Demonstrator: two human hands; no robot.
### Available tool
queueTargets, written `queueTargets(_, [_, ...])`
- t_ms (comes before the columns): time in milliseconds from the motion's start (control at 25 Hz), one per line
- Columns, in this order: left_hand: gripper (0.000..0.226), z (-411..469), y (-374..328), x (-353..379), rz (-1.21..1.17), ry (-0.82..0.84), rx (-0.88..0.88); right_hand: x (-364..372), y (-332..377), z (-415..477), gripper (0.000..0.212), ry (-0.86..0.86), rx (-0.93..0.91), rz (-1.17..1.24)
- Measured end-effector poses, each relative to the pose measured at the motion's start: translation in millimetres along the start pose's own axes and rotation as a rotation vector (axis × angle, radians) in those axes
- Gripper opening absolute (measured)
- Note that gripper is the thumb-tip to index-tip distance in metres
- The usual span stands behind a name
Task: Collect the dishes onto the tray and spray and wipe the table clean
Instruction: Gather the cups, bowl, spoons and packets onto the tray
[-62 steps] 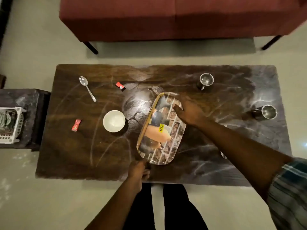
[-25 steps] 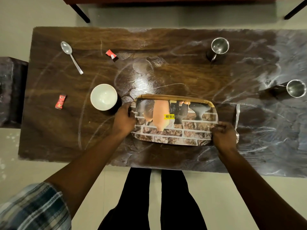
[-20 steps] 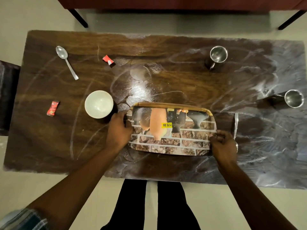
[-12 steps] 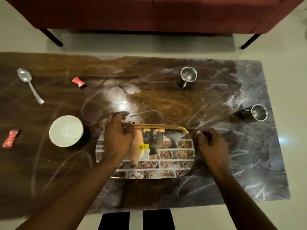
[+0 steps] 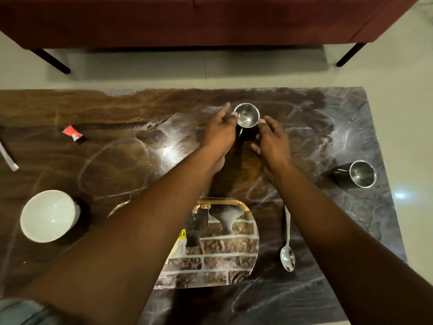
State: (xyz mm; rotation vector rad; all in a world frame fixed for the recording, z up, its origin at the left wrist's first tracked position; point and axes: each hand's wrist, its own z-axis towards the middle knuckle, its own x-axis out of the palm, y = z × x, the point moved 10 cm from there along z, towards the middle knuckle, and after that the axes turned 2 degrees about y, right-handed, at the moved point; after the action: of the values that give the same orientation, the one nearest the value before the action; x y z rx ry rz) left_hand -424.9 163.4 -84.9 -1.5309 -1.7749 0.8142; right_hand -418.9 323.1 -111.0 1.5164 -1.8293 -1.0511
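Note:
A steel cup stands at the far middle of the dark wooden table. My left hand reaches its left rim with fingertips. My right hand is close on its right side, thumb by the wall; neither hand is clearly closed round it. The printed tray lies flat near the front edge under my left forearm, with nothing on it. A spoon lies just right of the tray. A second steel cup stands at the right. A white bowl sits at the left.
A red wrapper lies at the far left, and another spoon's handle pokes in at the left edge. White smears cover the tabletop. A maroon sofa stands beyond the table across a strip of floor.
Both hands let go of the tray, which now lies flat near the front edge, and reached forward to the far steel cup. The view shifted right, moving the bowl and wrapper leftward.

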Motion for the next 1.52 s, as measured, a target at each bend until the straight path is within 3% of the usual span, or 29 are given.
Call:
queueTargets(280, [0.035,27,22,-6,-0.112,-0.054,-0.071,15,8,1,0.032,0.033,-0.06,-0.011])
queueTargets(560, [0.033,-64,4,-100,-0.32,-0.168,0.039,75,25,-82,0.032,0.145,-0.236,-0.035])
queueTargets(720, [0.032,-147,49,-187,-0.346,-0.285,0.062,134,-27,-163,0.027,0.281,-0.226,-0.122])
queueTargets(840, [0.03,-193,98,-227,-0.307,-0.403,-0.017,157,-80,-205,0.034,0.279,-0.102,-0.158])
queueTargets(920, [0.029,-212,127,-243,-0.357,-0.448,-0.059,168,-102,-226,0.029,0.295,-0.094,-0.203])
queueTargets(1040, [0.028,-219,152,-256,-0.377,-0.471,-0.094,175,-115,-242,0.022,0.313,-0.092,-0.227])
queueTargets(1520, [0.03,-211,156,-253,-0.407,-0.486,-0.128,171,-119,-234,0.029,0.188,-0.137,-0.347])
